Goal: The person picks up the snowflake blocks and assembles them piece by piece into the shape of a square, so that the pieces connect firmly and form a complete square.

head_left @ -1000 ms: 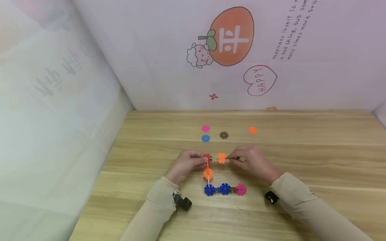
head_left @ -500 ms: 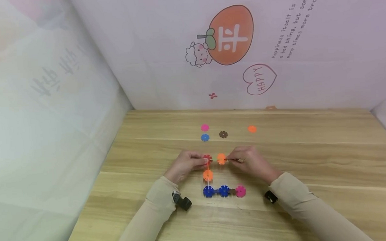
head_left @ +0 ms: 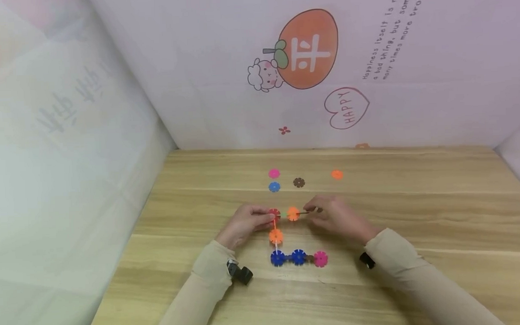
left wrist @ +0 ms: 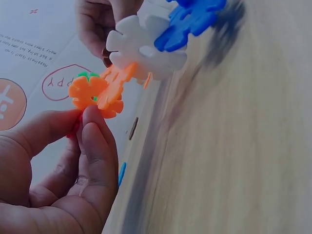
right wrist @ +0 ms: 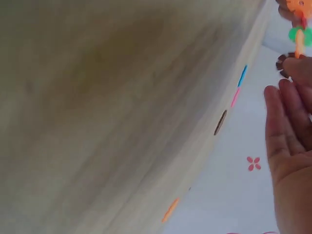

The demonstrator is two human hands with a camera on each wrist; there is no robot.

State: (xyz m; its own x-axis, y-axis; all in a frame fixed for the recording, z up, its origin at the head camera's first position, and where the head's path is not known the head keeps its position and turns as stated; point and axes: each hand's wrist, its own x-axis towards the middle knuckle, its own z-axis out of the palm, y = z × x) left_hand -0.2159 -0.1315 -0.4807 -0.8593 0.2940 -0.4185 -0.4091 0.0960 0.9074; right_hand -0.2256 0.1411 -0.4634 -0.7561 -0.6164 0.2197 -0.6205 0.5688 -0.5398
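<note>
1. Head: your left hand (head_left: 243,224) pinches the red disc (head_left: 277,212); call that the landmark. The disc chain (head_left: 298,257) runs from it toward you, then turns right, ending in a pink disc (head_left: 320,259).
2. Head, upper arm of the chain: right of the red disc come an edge-on green disc (head_left: 284,214), an orange disc (head_left: 293,214), then an edge-on brown disc (head_left: 304,212). Your right hand (head_left: 341,219) is at the brown one.
3. Head, spares: loose pink disc (head_left: 274,173) and light blue disc (head_left: 274,187) straight beyond the red disc; loose brown disc (head_left: 299,182) and loose orange disc (head_left: 337,174) beyond it, to the right.
4. Left wrist: your thumb and fingers are closed on the red disc, which they mostly hide.
5. Right wrist: one digit lies against the brown disc, two other fingers extended clear of it. Can't tell whether you're pinching or only pressing.
6. Judgement: step looks like fitting the brown disc onto the orange one. Next move likely calls for a steady red disc, slots lined up, gentle push toward it.
</note>
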